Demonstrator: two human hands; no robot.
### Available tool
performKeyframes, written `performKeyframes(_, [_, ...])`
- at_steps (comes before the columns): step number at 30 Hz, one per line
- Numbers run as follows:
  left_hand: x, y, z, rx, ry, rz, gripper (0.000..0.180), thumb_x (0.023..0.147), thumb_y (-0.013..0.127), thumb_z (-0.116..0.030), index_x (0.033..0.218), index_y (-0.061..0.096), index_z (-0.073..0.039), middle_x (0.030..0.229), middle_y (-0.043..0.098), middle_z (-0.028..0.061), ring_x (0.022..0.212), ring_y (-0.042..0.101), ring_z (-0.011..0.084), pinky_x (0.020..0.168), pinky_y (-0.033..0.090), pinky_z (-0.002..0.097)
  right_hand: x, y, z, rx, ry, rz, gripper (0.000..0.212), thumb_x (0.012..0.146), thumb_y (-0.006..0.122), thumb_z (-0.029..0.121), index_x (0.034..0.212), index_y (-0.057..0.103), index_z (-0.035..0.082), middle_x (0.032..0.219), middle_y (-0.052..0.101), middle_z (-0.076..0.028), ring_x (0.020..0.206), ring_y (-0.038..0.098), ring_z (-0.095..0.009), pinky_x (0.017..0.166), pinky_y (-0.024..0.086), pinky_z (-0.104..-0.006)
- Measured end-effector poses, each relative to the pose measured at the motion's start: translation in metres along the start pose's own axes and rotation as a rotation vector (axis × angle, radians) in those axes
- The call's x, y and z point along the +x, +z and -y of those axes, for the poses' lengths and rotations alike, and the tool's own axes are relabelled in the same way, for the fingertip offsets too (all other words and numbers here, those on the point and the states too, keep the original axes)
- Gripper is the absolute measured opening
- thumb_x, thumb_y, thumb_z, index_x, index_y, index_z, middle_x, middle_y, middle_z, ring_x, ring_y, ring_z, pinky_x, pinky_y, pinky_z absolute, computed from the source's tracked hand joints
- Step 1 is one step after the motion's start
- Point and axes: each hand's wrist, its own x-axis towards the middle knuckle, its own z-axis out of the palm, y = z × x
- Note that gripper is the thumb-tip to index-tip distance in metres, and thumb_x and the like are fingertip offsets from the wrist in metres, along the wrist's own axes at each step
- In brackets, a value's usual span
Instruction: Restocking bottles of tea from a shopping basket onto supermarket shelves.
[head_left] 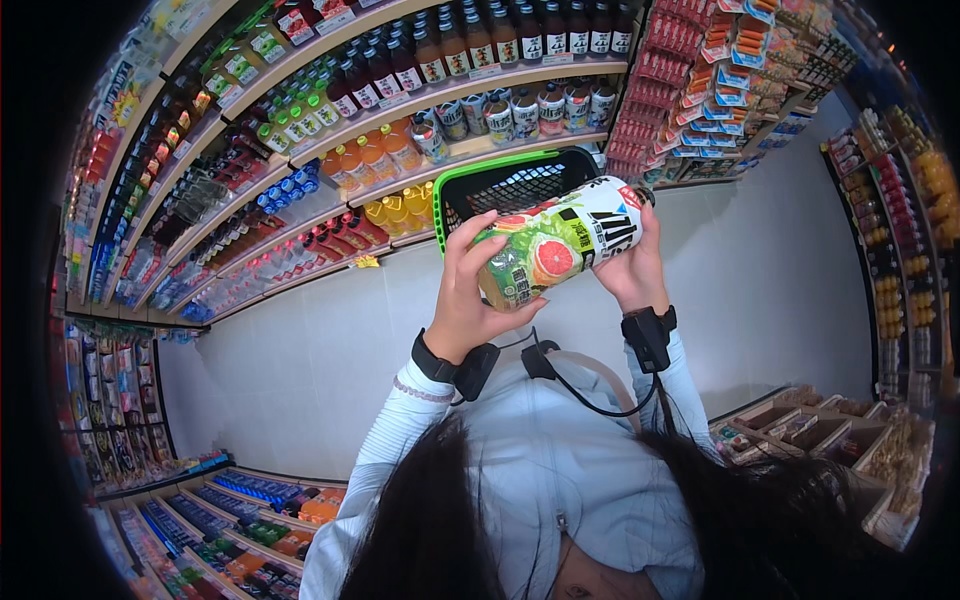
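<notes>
Both my hands hold one large drink bottle, tilted so its dark cap points up to the right. Its label is green and white with a cut grapefruit on it. My left hand wraps round the base end, thumb below and fingers on top. Near the cap, my right hand grips the neck end; some of its fingers are hidden behind the bottle. Just beyond the bottle is a black shopping basket with a bright green rim, partly covered by the bottle.
Long shelves of bottled drinks curve across the far side and left. Packaged snacks hang on a rack at the far right. A shelf unit stands at right, wooden bins lower right, more shelves lower left. Pale floor lies between.
</notes>
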Motion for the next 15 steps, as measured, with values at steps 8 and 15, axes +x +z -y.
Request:
performKeyframes(8, [-0.009,0.003,0.001,-0.483,-0.557,-0.01,0.109,0.058,0.08,-0.006,0.139,0.007,-0.008,0.139,0.02,0.0148,0.128,0.029,0.028,0.103,0.034,0.0419,-0.003,0.014,-0.004,-0.122,-0.224,-0.036,0.062,0.081,0.056,0.042,0.127,0.042,0.003,0.124,0.05,-0.011,0.114,0.049,-0.027,0.099,0.037,-0.0427])
performKeyframes(15, [-0.022,-0.003,0.012,-1.052,-0.888,0.055,0.07,0.087,0.055,-0.03,0.139,0.011,-0.011,0.134,0.035,0.0113,0.114,0.049,0.0268,0.083,0.05,0.0454,-0.008,0.007,0.006,-0.244,-0.259,-0.003,0.066,0.077,0.06,0.034,0.129,0.038,0.001,0.124,0.049,-0.015,0.114,0.049,-0.026,0.099,0.037,-0.041])
